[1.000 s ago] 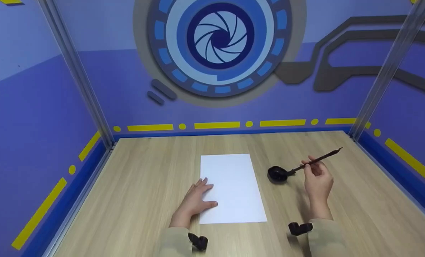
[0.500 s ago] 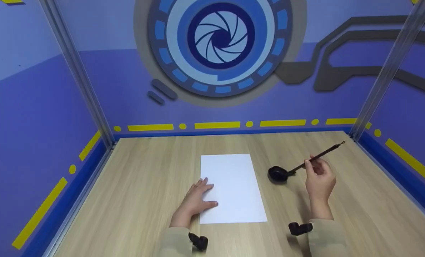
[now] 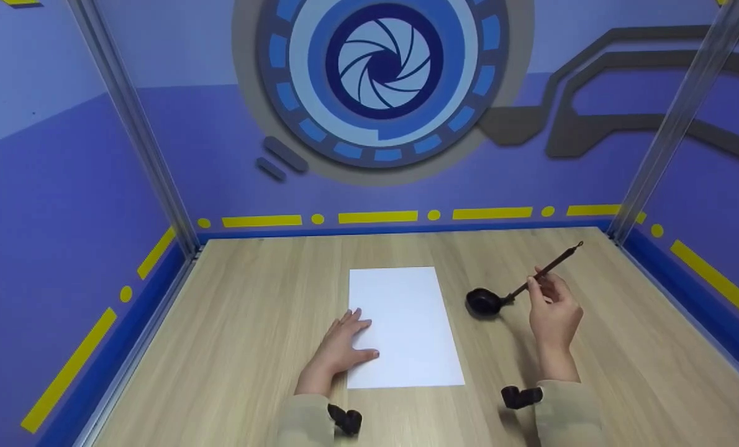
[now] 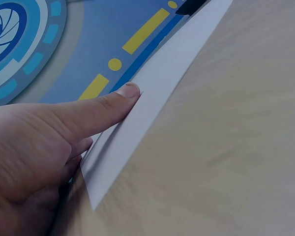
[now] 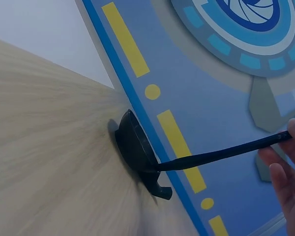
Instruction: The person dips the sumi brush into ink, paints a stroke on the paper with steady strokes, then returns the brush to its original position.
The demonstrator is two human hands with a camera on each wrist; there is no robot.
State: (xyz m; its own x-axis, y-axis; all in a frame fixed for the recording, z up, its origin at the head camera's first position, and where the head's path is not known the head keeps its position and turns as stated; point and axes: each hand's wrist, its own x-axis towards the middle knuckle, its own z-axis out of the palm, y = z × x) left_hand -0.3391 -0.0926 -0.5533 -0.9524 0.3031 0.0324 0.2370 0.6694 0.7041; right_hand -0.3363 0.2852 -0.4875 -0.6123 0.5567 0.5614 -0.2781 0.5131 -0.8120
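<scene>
My right hand [image 3: 554,316] pinches the dark handle of a writing brush [image 3: 557,261] between thumb and fingers. The brush slants up to the right and ends in a small loop. Its lower end meets the rim of a small round black dish [image 3: 483,302] with a short stub handle; the brush tip is hidden inside. In the right wrist view the dish [image 5: 132,145] sits on the table with the brush [image 5: 211,156] reaching into it. On the left, my left hand [image 3: 341,347] rests with spread fingers on the left edge of a blank white sheet of paper [image 3: 407,329].
The paper lies flat on a light wooden table [image 3: 251,310], left of the dish. Blue and purple panels with a round shutter design [image 3: 384,62] enclose the back and sides. Metal posts [image 3: 140,130] stand at the table's back corners.
The brush's top end has shifted right, then back left and up, so the handle stands steeper. My right hand has moved slightly with it; the dish, paper and left hand are still.
</scene>
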